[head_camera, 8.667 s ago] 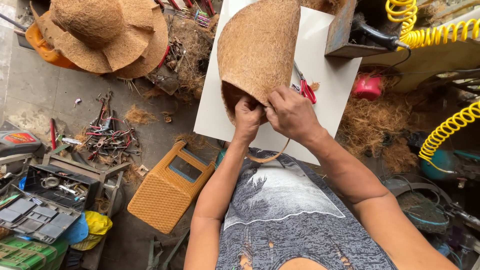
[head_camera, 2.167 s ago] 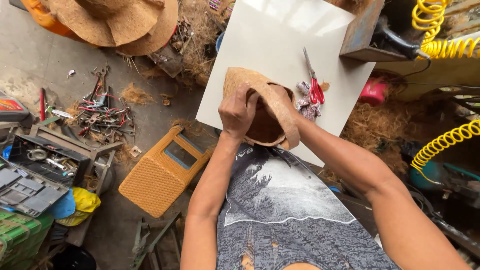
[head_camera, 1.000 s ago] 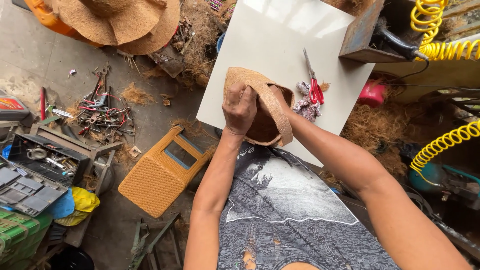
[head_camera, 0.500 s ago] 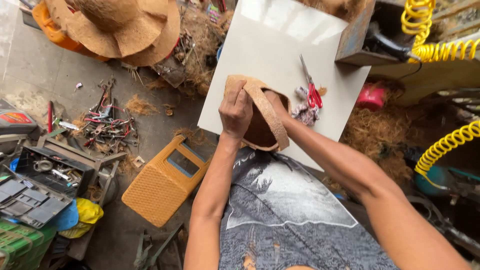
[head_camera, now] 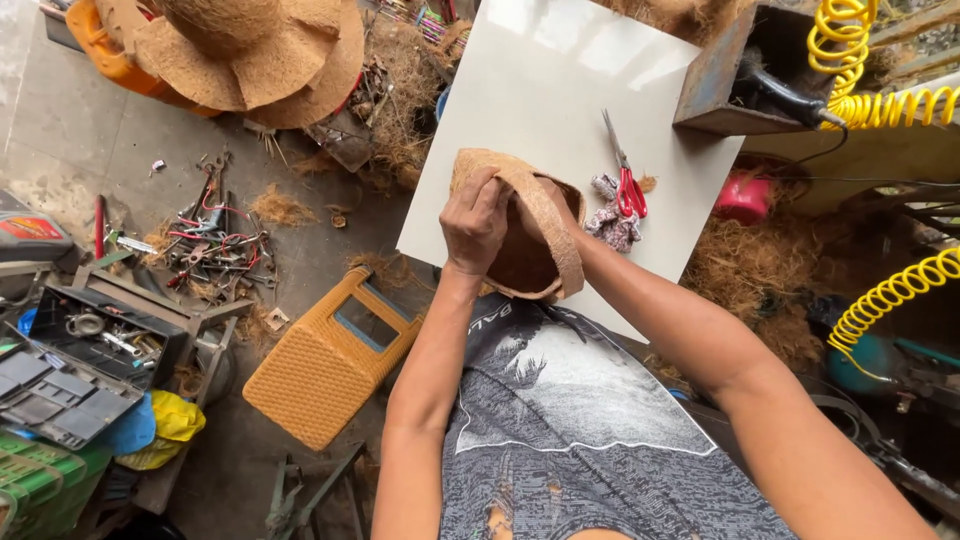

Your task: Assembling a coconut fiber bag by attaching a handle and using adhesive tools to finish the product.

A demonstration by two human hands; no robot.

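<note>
From the head camera I look down on my left hand [head_camera: 476,222], closed over the near rim of a coir pot [head_camera: 528,232], fingers curled onto a fibre strip [head_camera: 548,222] that arches over its mouth. The pot sits on the white tabletop [head_camera: 540,90], at the edge nearest my chest. My right hand [head_camera: 562,196] is mostly hidden behind the pot; only its wrist and forearm show, so I cannot tell how far it is open or what it grips, though it seems to brace the far side.

Just beside the pot lie red scissors [head_camera: 622,172] and a scrap of patterned cloth [head_camera: 612,222]. Down on the floor are an orange stool [head_camera: 325,362], scattered tools [head_camera: 215,240] and a heap of coir hats [head_camera: 250,50].

The risk I see: the pot sits near the tabletop's edge, so a hard press could tip it off. The strip looks springy and may slip from my grip. My hidden hand is close to the scissors' blades.
</note>
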